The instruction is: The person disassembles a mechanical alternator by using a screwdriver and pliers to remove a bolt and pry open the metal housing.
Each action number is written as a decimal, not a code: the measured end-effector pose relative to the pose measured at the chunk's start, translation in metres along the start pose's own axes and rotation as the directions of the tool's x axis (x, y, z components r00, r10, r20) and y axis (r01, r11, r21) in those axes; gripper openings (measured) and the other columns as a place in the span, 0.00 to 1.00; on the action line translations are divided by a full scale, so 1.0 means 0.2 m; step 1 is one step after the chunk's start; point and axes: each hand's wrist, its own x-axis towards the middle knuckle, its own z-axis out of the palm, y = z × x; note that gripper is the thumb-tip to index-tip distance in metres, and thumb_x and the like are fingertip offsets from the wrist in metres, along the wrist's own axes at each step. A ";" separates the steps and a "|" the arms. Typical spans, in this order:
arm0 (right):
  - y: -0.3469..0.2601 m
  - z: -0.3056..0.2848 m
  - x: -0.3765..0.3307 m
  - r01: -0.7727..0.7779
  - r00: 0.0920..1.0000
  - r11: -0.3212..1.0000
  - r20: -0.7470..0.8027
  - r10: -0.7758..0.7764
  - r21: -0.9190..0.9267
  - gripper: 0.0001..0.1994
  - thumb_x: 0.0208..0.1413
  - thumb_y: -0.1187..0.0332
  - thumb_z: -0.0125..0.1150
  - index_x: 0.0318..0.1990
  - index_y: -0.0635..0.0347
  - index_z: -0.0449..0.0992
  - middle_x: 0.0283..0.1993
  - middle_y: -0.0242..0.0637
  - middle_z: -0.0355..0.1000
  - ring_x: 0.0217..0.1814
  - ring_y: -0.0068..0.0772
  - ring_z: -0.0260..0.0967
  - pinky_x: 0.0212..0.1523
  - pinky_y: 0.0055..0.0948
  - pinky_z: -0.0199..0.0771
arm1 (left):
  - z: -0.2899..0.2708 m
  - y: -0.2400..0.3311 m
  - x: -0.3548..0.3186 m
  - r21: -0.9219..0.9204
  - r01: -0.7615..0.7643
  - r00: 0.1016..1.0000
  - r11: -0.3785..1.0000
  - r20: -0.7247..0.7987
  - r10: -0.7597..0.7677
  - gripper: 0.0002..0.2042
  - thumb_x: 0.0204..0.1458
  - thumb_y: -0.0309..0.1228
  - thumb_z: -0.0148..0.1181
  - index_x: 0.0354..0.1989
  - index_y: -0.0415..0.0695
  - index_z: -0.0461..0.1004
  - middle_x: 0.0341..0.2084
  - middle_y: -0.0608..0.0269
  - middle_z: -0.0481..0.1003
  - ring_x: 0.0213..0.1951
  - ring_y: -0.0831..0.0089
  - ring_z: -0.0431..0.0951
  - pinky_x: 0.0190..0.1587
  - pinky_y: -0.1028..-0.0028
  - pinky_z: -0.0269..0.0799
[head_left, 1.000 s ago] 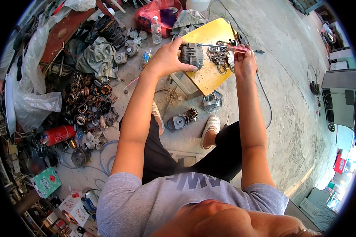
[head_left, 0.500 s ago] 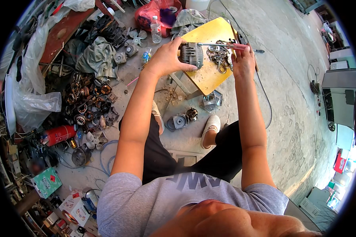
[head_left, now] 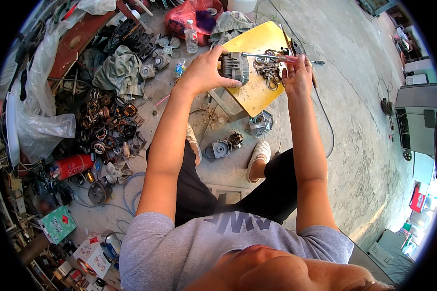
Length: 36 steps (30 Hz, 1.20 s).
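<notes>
My left hand [head_left: 204,72] grips a grey ribbed alternator-like motor [head_left: 235,67] and holds it on edge on a small yellow table [head_left: 255,92]. My right hand [head_left: 296,75] holds a screwdriver [head_left: 279,58] with a red handle. Its shaft lies level and the tip points into the motor's right side. A heap of metal rings and small parts [head_left: 269,72] lies on the yellow table between my hands.
A pile of copper-wound motor parts [head_left: 109,126], a red extinguisher [head_left: 73,166], rags [head_left: 119,72], small fans [head_left: 167,48] and a clear bottle [head_left: 191,36] lie to the left. Motor pieces [head_left: 223,145] and a wire basket [head_left: 260,123] sit on the concrete by my feet.
</notes>
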 end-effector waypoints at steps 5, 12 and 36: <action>0.06 -0.09 0.11 0.103 0.985 0.988 0.129 -0.118 0.116 0.15 0.65 0.63 0.58 0.56 0.43 0.64 0.50 0.26 0.72 0.50 0.28 0.72 0.48 0.37 0.67 | 0.01 0.01 0.02 -0.006 -0.018 1.000 1.000 0.004 0.018 0.41 0.31 0.50 0.80 0.53 0.43 0.66 0.50 0.49 0.76 0.54 0.53 0.76 0.56 0.62 0.71; -0.01 0.01 -0.02 -0.016 1.000 1.000 0.013 0.016 0.007 0.15 0.67 0.66 0.53 0.59 0.46 0.64 0.49 0.27 0.71 0.50 0.26 0.71 0.49 0.32 0.66 | 0.00 0.00 0.00 -0.001 -0.002 1.000 1.000 -0.003 0.002 0.42 0.31 0.50 0.80 0.53 0.43 0.66 0.50 0.48 0.76 0.53 0.53 0.77 0.55 0.62 0.72; -0.05 -0.04 0.03 0.067 0.990 0.998 0.127 -0.066 -0.006 0.17 0.70 0.62 0.49 0.62 0.53 0.67 0.50 0.32 0.72 0.49 0.27 0.69 0.55 0.36 0.68 | 0.01 0.00 0.01 -0.005 -0.003 1.000 1.000 0.004 0.003 0.42 0.31 0.50 0.79 0.54 0.44 0.66 0.49 0.48 0.76 0.52 0.53 0.77 0.55 0.61 0.72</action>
